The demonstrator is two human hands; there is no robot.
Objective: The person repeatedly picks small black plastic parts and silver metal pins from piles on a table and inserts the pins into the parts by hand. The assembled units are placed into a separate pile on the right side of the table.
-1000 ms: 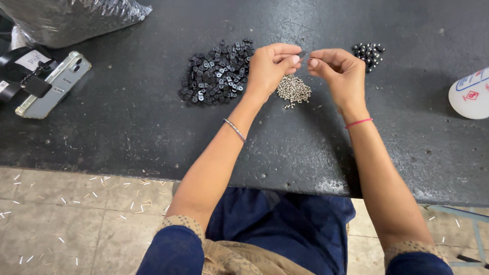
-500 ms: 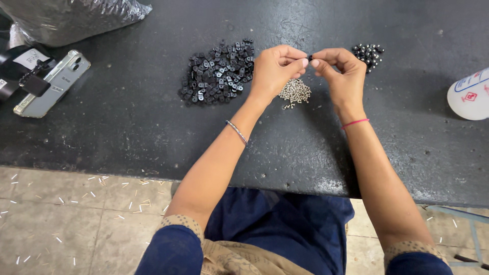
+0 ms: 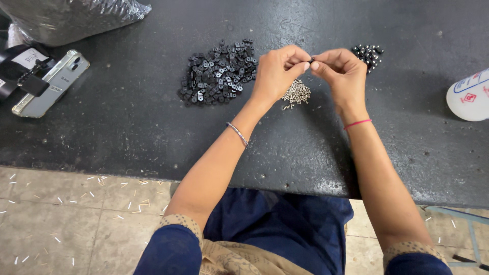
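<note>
both hands met fingertip to fingertip above the dark bench (image 3: 127,112). left hand (image 3: 275,71) had its grip pinched together on a small black part (image 3: 311,60); right hand (image 3: 342,69) pinched the same part from the 3 o'clock side, thumb and forefinger closed on it. whatever else sat between the fingers was too small to make out.

silver screw pile (image 3: 296,93) lay just beneath the hands, at 6 o'clock of the pinch. heap of black clips (image 3: 216,74) sat at 9 o'clock of the left hand, near it. smaller cluster of dark finished pieces (image 3: 368,53) sat at 2 o'clock of the right hand.

judged step: joining a small piece to the black part, mid-fit. next move would call for steady fingertip alignment and a firm twist or press without dropping the bit.

phone (image 3: 51,84) and plastic bag (image 3: 66,18) lay well apart at 10 o'clock; white bottle (image 3: 471,97) at 3 o'clock.
</note>
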